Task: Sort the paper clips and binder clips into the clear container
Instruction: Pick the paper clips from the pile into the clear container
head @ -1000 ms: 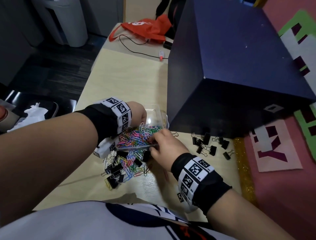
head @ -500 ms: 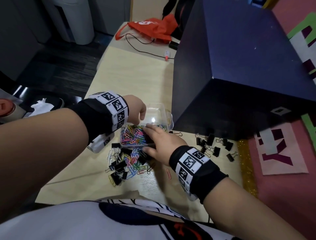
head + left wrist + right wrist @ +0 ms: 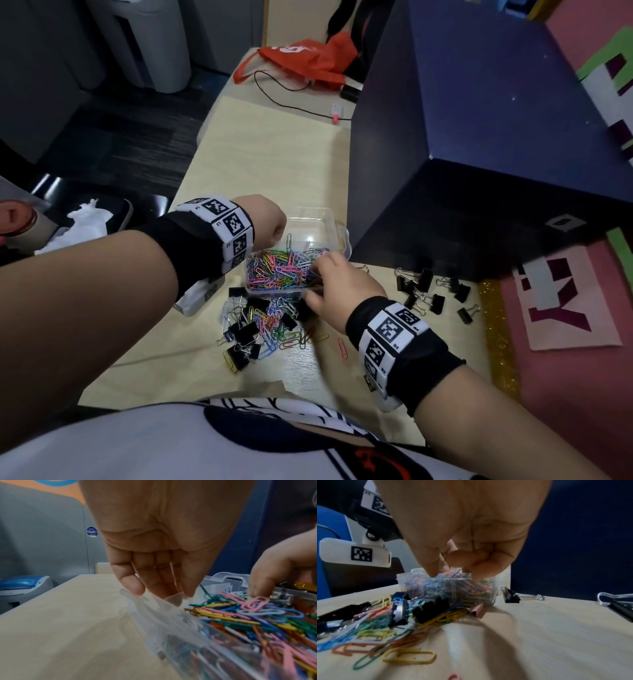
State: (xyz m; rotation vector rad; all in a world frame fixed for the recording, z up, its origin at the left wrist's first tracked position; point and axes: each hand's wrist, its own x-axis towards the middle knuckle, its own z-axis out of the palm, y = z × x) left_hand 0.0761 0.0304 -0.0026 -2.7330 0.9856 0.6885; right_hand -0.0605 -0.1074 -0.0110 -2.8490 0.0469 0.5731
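A clear container (image 3: 310, 214) heaped with coloured paper clips (image 3: 277, 270) sits on the pale table (image 3: 274, 164). My left hand (image 3: 274, 233) pinches its far left rim; in the left wrist view the left hand (image 3: 163, 595) has curled fingertips on the clear container's rim (image 3: 228, 577). My right hand (image 3: 317, 284) is at the near right rim. In the right wrist view the right hand (image 3: 455, 570) brings thumb and curled fingers together on paper clips atop the heap in the container (image 3: 447, 586). A mixed pile of paper clips and black binder clips (image 3: 257, 329) lies just in front.
More black binder clips (image 3: 428, 294) lie scattered to the right. A big dark blue box (image 3: 479, 137) stands right behind the container. A pink board (image 3: 565, 342) borders the table's right side. A red bag (image 3: 305, 58) and a cable (image 3: 291, 99) lie at the far end.
My right hand moved from the container's near right corner over the heap, then drew back to the near rim. My left hand stayed on the container's left rim.
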